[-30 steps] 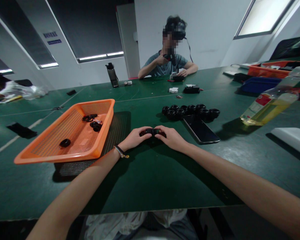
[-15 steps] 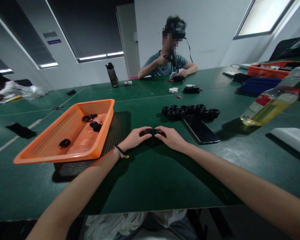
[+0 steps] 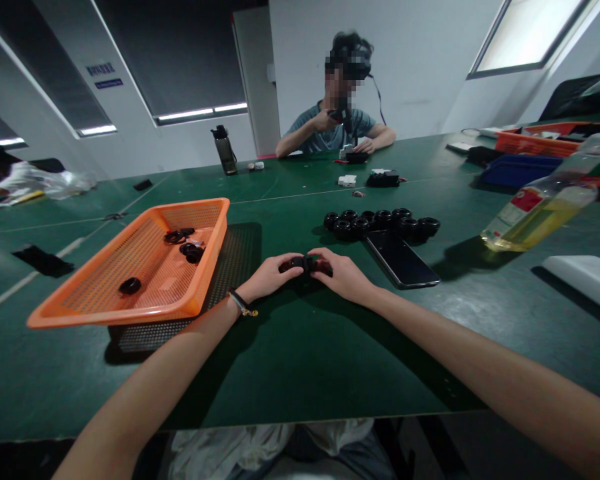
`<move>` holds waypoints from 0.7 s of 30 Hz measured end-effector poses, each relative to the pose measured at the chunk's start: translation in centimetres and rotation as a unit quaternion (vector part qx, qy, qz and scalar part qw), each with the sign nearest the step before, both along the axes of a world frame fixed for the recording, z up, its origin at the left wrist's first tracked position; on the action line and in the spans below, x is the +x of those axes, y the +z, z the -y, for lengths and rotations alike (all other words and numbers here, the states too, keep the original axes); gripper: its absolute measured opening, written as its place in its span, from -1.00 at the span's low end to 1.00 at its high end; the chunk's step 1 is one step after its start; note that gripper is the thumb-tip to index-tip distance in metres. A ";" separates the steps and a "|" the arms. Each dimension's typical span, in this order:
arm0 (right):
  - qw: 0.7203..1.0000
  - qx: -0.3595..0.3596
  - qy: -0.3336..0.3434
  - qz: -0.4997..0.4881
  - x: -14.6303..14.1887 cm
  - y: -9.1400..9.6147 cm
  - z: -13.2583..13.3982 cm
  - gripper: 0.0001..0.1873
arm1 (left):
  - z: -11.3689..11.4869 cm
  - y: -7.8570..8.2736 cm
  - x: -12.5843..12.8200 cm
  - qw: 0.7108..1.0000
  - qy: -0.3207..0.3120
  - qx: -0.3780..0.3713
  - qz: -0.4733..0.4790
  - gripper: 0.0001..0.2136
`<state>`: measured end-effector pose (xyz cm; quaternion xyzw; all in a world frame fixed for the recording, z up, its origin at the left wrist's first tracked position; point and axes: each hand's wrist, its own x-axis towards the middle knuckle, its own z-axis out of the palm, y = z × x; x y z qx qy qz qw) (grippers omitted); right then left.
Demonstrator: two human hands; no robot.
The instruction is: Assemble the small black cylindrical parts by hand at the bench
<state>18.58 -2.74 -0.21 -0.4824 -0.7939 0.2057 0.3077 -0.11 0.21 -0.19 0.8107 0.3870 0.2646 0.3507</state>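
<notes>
While part [image 3: 304, 264] in fingers [image 3: 291, 273], bottle label [image 3: 516, 208] illegible.

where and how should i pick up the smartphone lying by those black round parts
The smartphone is probably best pinched across both long edges at its near end, coming from the near side. It lies flat, so the thin edges look like the most graspable part, and its far end sits close against the cluster of black round parts.
</notes>
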 end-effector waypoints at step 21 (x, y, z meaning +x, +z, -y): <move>1.000 -0.012 0.001 -0.009 0.0 -0.3 -0.2 -0.72 | 0.1 0.2 0.1 1.000 0.002 0.005 -0.008 -0.67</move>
